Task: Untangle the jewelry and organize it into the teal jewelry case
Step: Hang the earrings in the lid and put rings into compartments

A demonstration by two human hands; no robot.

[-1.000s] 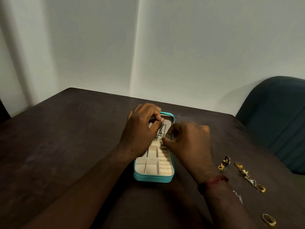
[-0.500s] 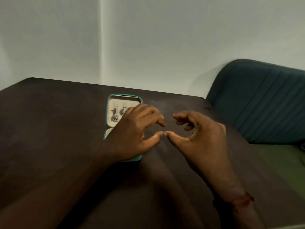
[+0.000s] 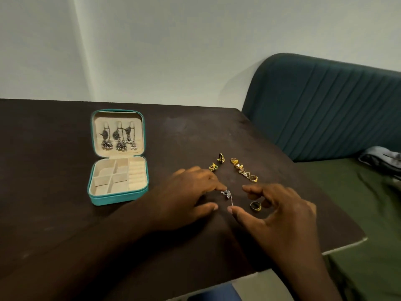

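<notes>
1. The left hand [image 3: 191, 192] lies low over the dark brown wooden tabletop [image 3: 54, 192], its fingers [image 3: 219, 187] spread and holding nothing, the forefinger tip touching a small silver pendant piece on a short chain [image 3: 227, 194].
2. The right hand [image 3: 280, 211] hovers just beside it, fingers [image 3: 249, 189] curled apart and empty, thumb near the chain's lower end; a dark-stoned gold ring [image 3: 255, 206] lies under its palm.
3. Beyond the hands lie two small green-and-gold earrings [image 3: 217, 162] and a row of gold rings [image 3: 244, 172], all loose on the tabletop.
4. The open teal jewelry case [image 3: 118, 197] stands well to the left. Three silver bell-drop earrings [image 3: 119, 137] hang in its lid; its cream compartments [image 3: 112, 175] look bare.
5. Judged so, the hanging pieces are stowed, while the silver piece, rings and small earrings remain.
6. A plain pale wall [image 3: 195, 51] rises behind; a ribbed teal upholstered seat back [image 3: 325, 105] with an olive green cushion [image 3: 358, 213] stands to the right.
</notes>
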